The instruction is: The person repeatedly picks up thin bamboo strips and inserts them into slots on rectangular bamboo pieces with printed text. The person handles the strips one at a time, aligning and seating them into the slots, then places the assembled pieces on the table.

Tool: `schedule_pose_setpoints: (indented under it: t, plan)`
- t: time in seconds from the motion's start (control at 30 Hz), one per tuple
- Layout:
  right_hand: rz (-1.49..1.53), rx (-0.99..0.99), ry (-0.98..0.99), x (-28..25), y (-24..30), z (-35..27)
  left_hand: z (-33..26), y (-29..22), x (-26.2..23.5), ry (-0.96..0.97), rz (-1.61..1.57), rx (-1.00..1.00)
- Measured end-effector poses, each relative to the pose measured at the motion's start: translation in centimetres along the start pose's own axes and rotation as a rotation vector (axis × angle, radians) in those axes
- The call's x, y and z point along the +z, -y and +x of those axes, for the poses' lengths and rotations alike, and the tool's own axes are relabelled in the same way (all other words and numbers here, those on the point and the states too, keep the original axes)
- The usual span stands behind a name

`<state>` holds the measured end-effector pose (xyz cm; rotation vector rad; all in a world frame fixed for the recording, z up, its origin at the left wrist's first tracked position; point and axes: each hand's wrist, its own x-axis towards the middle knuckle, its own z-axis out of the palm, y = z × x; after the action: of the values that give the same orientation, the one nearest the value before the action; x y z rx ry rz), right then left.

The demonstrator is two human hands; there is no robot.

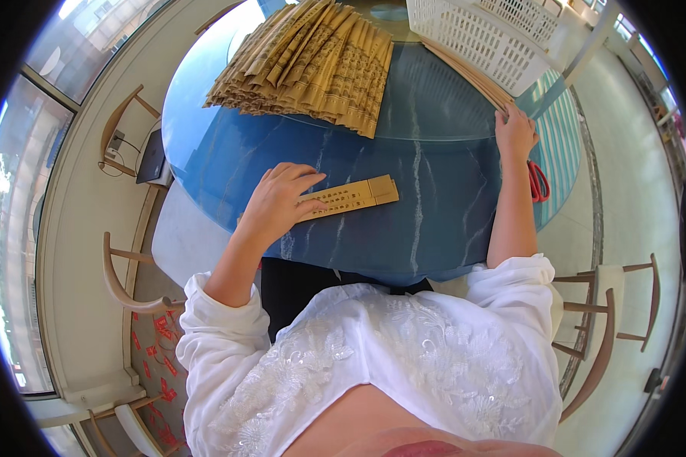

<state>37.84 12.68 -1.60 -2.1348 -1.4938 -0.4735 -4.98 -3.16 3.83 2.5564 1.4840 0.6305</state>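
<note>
My left hand lies on the near part of the table, over the left end of a flat tan paper sleeve with dark printing. Its thumb rests on the sleeve and its fingers are stretched and apart from the thumb. At the table's right side, my right hand has its fingers closed round the near end of some long, thin, pale wooden sticks that look like chopsticks. How many it grips is hidden. A large pile of similar tan printed sleeves lies at the far left of the tabletop.
A white perforated plastic basket stands at the far right, beside the sticks. Red-handled scissors lie by my right forearm. The round blue table has a raised glass turntable. Wooden chairs stand around it.
</note>
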Motion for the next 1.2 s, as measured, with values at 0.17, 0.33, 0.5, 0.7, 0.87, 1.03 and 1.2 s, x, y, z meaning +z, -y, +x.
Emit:
schedule_pose_setpoints:
  t: [0.17, 0.33, 0.5, 0.7, 0.87, 1.03, 1.2]
  plan:
    - [0.022, -0.009, 0.09, -0.5, -0.2, 0.3, -2.5, 0.5, 2.1, 0.0, -0.1, -0.08]
    - [0.106, -0.034, 0.013, 1.6, -1.2, 0.9, -3.2, -0.2, 2.4, -0.07, -0.105, -0.078]
    - [0.598, 0.064, 0.019, 0.0, 0.2, 0.9, -3.6, 0.6, 2.8, -0.105, -0.15, -0.105]
    - [1.534, 0.223, -0.201, -2.0, 2.4, 0.8, -3.7, 0.6, 2.8, -0.111, -0.21, -0.179]
    - [2.012, 0.354, -0.246, -3.9, 2.5, 0.7, -3.9, 1.1, 3.1, -0.159, -0.185, -0.13]
    - [2.346, 0.309, 0.213, -3.4, 2.1, 0.5, -3.3, 0.6, 2.2, -0.225, -0.11, -0.134]
    - [2.328, 0.27, 0.419, -3.7, 3.3, -0.3, -3.2, 0.5, 1.7, -0.238, -0.077, -0.16]
